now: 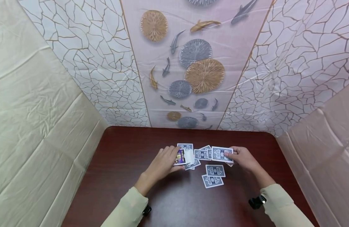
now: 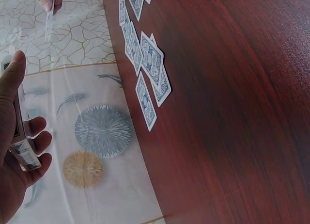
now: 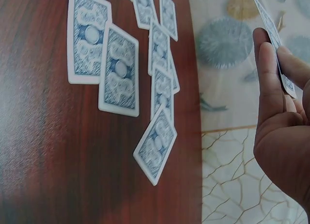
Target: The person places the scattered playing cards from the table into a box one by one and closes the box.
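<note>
My left hand (image 1: 163, 162) grips a small playing-card box (image 1: 180, 157) with a dark printed front, its white flap end (image 1: 189, 156) pointing right. In the left wrist view the thumb lies along one side of the box (image 2: 19, 132) and the fingers curl round the other. A blue-backed playing card (image 1: 221, 154) is pinched between the thumb and fingers of my right hand (image 1: 243, 158), held above the table with its back up. In the right wrist view that card (image 3: 271, 35) appears nearly edge-on. Card and box are apart.
Several blue-backed cards lie face down on the dark red table (image 1: 174, 201). Two overlap nearer me, the upper card (image 1: 215, 170) and the lower card (image 1: 212, 181). Others, such as one card (image 1: 201, 154), lie under and between the hands. A patterned cloth (image 1: 191, 104) hangs behind the table.
</note>
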`<act>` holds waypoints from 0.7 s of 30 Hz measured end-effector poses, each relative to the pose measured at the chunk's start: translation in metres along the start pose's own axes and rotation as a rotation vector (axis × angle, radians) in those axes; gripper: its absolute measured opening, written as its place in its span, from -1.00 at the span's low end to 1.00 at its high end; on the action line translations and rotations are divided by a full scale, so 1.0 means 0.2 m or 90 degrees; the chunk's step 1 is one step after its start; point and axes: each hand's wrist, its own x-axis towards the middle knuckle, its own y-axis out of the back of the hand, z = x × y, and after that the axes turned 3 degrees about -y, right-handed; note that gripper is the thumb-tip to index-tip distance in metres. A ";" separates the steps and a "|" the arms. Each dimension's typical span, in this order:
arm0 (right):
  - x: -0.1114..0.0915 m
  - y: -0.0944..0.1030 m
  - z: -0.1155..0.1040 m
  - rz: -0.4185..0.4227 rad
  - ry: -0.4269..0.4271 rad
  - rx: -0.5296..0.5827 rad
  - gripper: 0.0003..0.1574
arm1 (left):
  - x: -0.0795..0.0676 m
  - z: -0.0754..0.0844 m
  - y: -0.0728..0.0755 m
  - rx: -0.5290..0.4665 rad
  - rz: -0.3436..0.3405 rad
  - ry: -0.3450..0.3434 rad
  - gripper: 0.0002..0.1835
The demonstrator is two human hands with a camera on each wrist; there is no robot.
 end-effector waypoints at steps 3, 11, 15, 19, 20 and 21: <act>-0.01 0.00 -0.04 -0.012 0.008 0.014 -0.57 | 0.01 0.00 0.00 -0.001 -0.009 0.003 -0.08; -0.07 -0.02 -0.18 -0.028 0.027 0.032 -0.54 | 0.04 0.01 0.01 0.008 -0.011 0.003 -0.09; -0.10 -0.04 -0.24 -0.034 0.037 0.039 -0.52 | 0.05 0.00 0.01 0.007 0.007 -0.005 -0.10; -0.13 -0.05 -0.30 -0.046 0.049 0.061 -0.50 | 0.07 0.00 0.01 0.009 0.007 -0.008 -0.12; -0.14 -0.05 -0.31 -0.047 0.050 0.064 -0.50 | 0.07 0.00 0.02 0.008 0.003 -0.007 -0.12; -0.14 -0.06 -0.32 -0.047 0.051 0.066 -0.50 | 0.08 0.00 0.02 0.005 -0.001 -0.005 -0.12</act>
